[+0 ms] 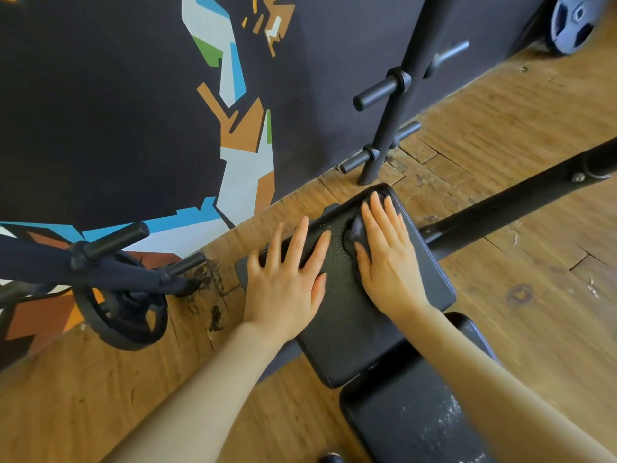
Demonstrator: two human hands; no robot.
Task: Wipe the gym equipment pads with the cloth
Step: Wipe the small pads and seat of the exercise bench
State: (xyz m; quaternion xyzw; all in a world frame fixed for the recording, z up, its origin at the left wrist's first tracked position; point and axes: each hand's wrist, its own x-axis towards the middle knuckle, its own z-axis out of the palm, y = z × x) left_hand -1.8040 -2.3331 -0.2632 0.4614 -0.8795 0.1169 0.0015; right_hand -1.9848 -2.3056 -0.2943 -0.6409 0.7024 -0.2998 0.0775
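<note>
- Our right fingers (380,212) lie straight and flat on the dark cloth (355,233), pressing it onto the far pad (350,315); nothing is pinched, the palm simply bears down.
- Our left fingers (293,242) are spread and straight too, resting on the pad's left edge just beside the cloth but not touching it (a bracing hand, we judge).
- The cloth is bunched under the right hand (389,259), near the pad's far end, with only its left side showing.
- Droplets sit on the pad between the two hands, so we judge the wipe to be mid-course: this patch is wet and not yet covered.
- The next move, as we see it, calls for sliding the cloth leftward over the droplets under even pressure, while the left hand (283,285) steadies the pad or makes way.
- Both forearms reach forward and down, wrists low and level.
- The near pad (400,422) shows pale streaks and looks unwiped.
</note>
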